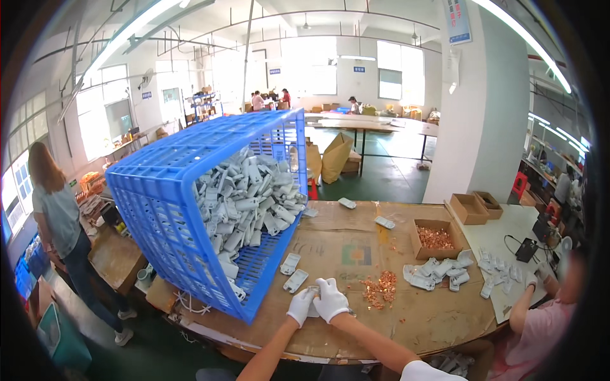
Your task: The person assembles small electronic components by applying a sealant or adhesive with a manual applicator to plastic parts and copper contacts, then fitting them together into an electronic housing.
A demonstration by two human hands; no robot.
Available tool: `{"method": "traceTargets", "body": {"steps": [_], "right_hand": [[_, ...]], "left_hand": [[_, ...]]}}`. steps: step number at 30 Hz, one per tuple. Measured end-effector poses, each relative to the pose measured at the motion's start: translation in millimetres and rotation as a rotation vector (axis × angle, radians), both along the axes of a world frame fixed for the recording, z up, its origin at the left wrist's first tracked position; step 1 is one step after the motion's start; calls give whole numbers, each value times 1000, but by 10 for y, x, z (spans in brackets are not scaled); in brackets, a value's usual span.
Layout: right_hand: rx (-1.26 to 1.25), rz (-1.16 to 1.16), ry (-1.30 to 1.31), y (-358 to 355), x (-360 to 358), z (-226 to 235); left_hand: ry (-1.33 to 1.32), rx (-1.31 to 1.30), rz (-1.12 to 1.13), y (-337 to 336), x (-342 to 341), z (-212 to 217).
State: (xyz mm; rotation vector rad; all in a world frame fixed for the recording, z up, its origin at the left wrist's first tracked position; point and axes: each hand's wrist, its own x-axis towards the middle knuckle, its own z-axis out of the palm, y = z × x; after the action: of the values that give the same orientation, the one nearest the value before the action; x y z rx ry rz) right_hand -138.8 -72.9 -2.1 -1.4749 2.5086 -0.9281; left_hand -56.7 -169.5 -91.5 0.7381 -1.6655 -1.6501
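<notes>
My left hand [300,308] and my right hand [332,301], both in white gloves, meet over the front of the cardboard-covered table [343,222]. Between them a light plastic housing [312,311] shows in part, and my left fingers are closed on it. My right fingers are pinched together above it; whatever they grip is too small or hidden to name. Just beyond my left hand lie two white housings [295,280]. Right of my right hand spreads a loose heap of small copper-coloured metal pieces [380,290]. A blue plastic crate [190,181], tipped on its side, holds many white housings [248,203].
A cardboard box [416,249] of copper pieces stands at the right, with piled housings [438,272] before it. Further right, a person in pink [540,324] works beside more housings [502,270]. Another person [60,209] stands at left. A pillar [473,127] rises behind.
</notes>
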Motion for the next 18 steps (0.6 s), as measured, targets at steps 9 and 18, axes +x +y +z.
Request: {"method": "traceTargets", "body": {"steps": [9, 18], "right_hand": [[-786, 650, 210, 238, 224, 127], [-740, 1022, 47, 99, 39, -116]], "left_hand": [[547, 265, -137, -21, 79, -242], [82, 35, -19, -100, -89, 286]]}}
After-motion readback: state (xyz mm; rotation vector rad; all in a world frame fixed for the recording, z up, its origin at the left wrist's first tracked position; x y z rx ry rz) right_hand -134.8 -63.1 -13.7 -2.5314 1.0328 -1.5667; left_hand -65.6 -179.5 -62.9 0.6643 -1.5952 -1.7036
